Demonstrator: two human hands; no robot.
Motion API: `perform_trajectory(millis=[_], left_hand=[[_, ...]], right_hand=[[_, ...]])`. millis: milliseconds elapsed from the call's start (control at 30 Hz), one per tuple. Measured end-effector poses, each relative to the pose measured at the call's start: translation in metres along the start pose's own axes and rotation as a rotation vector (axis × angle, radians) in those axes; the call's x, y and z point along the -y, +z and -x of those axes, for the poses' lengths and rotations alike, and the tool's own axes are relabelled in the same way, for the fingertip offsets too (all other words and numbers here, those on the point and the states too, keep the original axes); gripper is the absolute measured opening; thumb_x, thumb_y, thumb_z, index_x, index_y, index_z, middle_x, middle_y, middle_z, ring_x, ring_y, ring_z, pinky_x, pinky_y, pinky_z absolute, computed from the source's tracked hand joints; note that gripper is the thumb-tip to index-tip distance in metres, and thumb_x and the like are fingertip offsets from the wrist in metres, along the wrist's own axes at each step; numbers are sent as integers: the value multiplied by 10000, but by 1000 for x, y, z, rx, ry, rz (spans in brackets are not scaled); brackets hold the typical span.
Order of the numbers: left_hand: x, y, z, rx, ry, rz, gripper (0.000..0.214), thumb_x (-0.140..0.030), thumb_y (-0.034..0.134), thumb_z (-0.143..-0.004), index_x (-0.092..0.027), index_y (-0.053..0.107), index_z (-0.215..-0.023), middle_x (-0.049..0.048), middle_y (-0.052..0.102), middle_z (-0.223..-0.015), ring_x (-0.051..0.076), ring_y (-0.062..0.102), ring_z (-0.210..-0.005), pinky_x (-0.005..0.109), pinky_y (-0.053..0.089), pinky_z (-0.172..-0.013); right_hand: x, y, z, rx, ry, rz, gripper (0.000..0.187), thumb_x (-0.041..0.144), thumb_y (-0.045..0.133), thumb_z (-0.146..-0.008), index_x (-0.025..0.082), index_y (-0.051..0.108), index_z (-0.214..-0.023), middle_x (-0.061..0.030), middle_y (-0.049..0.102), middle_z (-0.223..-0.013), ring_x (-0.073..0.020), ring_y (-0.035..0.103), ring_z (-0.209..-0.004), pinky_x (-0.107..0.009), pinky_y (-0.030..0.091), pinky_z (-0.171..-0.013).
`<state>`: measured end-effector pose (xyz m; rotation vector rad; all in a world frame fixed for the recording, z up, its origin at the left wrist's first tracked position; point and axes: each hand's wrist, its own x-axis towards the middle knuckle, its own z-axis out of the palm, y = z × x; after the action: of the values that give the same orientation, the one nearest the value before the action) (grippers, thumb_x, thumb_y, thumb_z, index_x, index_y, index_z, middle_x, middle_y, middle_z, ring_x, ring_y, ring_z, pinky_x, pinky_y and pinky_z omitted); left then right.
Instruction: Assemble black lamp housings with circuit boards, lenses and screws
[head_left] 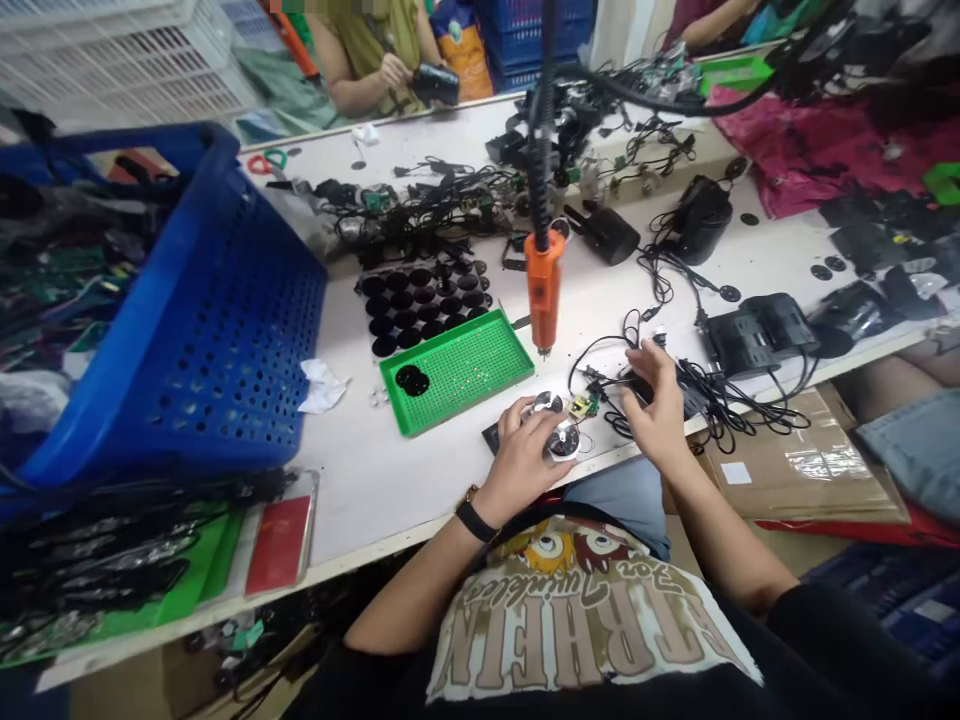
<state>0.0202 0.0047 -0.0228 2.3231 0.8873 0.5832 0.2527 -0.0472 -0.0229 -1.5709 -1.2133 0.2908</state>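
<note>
My left hand (pixel 523 455) is closed around a small white part with two round dark faces and silvery centres (pixel 564 438), held low over the table's near edge. Beside that part lies a little green and yellow circuit board (pixel 583 406) with thin wires. A flat black piece (pixel 491 436) shows partly behind my left fingers. My right hand (pixel 658 410) is raised with thumb and fingers apart, and nothing shows between them. Black cables (pixel 716 395) and a dark casing lie just behind and beside it.
An orange electric screwdriver (pixel 544 295) hangs above the table. A green perforated tray (pixel 480 345) carries black discs and tiny screws. A large blue basket (pixel 225 330) stands left. Black housings (pixel 757 335) lie right. Across the table, a co-worker's hand grips a black part (pixel 436 84).
</note>
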Motion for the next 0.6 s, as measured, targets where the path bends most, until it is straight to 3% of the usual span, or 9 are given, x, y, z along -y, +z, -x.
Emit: perform_trajectory(millis=[133, 300, 500, 600], left_hand=[[6, 1, -20, 219, 8, -24, 629, -255, 880, -801, -235, 649, -1386, 73, 728, -1362, 436, 335, -1517, 663, 258, -1272], [17, -1, -39, 399, 68, -32, 677, -159, 904, -737, -229, 662, -1365, 77, 722, -1330, 405, 361, -1516, 618, 276, -1295], [20, -4, -56, 401, 83, -79, 629, -146, 949, -648, -215, 722, -1230, 74, 738, -1221, 405, 466, -1409, 618, 343, -1256], [23, -3, -65, 354, 54, -96, 599, -185, 937, -681, -206, 717, -1238, 85, 736, -1223, 393, 481, -1390, 619, 355, -1246]], right_hand=[[2, -15, 10, -110, -61, 83, 633, 194, 604, -933, 238, 453, -1546, -145, 667, -1379, -291, 661, -1272, -573, 538, -1136], [-5, -37, 17, -199, -52, 121, 569, 202, 601, -968, 235, 476, -1523, -136, 698, -1316, -269, 688, -1208, -540, 567, -1096], [-22, -52, 20, -259, -27, 177, 520, 223, 580, -989, 224, 486, -1501, -135, 704, -1291, -267, 687, -1177, -509, 578, -1056], [-30, -58, 20, -202, -79, 307, 492, 269, 610, -973, 217, 525, -1455, -142, 693, -1303, -298, 651, -1207, -524, 547, -1064]])
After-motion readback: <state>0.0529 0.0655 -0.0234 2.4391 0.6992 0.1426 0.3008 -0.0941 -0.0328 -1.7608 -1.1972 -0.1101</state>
